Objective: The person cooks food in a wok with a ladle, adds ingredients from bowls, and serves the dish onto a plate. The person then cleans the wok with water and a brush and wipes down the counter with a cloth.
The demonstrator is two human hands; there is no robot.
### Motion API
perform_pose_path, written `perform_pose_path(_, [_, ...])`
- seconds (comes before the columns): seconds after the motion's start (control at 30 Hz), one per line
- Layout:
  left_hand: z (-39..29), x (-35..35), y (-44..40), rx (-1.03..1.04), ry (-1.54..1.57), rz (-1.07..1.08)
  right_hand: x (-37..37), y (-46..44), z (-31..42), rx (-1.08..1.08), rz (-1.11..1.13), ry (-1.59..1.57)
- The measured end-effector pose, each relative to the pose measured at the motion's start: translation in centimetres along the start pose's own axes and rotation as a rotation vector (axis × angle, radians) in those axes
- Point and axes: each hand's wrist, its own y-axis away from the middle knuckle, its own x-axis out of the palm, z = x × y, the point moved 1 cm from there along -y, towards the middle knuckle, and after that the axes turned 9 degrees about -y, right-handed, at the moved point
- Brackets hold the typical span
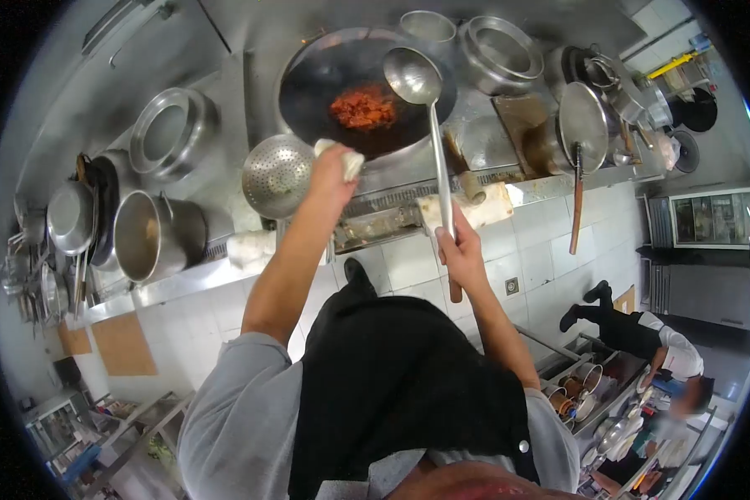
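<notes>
My left hand (332,179) is closed around a folded white cloth (352,165) at the near left rim of a large dark wok (308,92). Whether the fingers also grip the wok through the cloth is hidden. Reddish-orange food (363,108) lies in a heap in the wok's bottom. My right hand (462,250) grips the long handle of a metal ladle (413,75). Its bowl hangs over the right side of the wok, apart from the food. Beside my left hand sits a round perforated strainer (277,177).
A tall metal pot (142,237) and a rimmed pan (160,133) stand left. More basins (504,54) and a long-handled strainer (583,125) are right. A white cloth (493,207) lies on the stove's front edge. Another person (662,346) bends over a counter at far right.
</notes>
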Motion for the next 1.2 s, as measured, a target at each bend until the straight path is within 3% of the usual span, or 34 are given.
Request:
perform_pose_path(0.13, [7.5,-4.6,13.4,0.216,-0.008,-0.152,-2.9,3.9,1.7,-0.155,-0.072,0.036])
perform_pose_path(0.23, [7.1,-7.1,20.2,0.090,-0.036,-0.175,-6.5,10.3,-1.1,-0.085,-0.171,0.013])
perform_pose_path(0.4, [5.5,-4.4,18.6,0.067,-0.025,-0.057,-10.3,16.3,-1.0,-0.076,-0.180,-0.070])
perform_pose_path(0.6, [4.4,0.9,12.1,0.021,0.037,0.015,-11.7,20.8,0.7,-0.084,0.008,-0.250])
perform_pose_path(0.73, [13.8,-3.6,20.0,0.194,-0.037,0.014,-12.9,26.1,1.2,-0.114,0.030,-0.264])
perform_pose_path(0.83, [19.5,-6.7,31.2,0.174,-0.076,0.006,-14.8,31.0,0.9,-0.092,0.009,-0.223])
perform_pose_path(0.9, [18.9,-8.7,31.1,0.121,-0.030,0.044,-16.1,32.7,0.4,-0.103,0.000,-0.229])
perform_pose_path(1.07, [18.0,-5.4,34.9,-0.035,-0.097,0.004,-16.2,35.1,1.2,-0.114,-0.021,-0.271])
perform_pose_path(1.2, [17.7,-3.4,28.5,-0.103,-0.089,0.149,-14.2,36.6,1.3,-0.145,-0.069,-0.319])
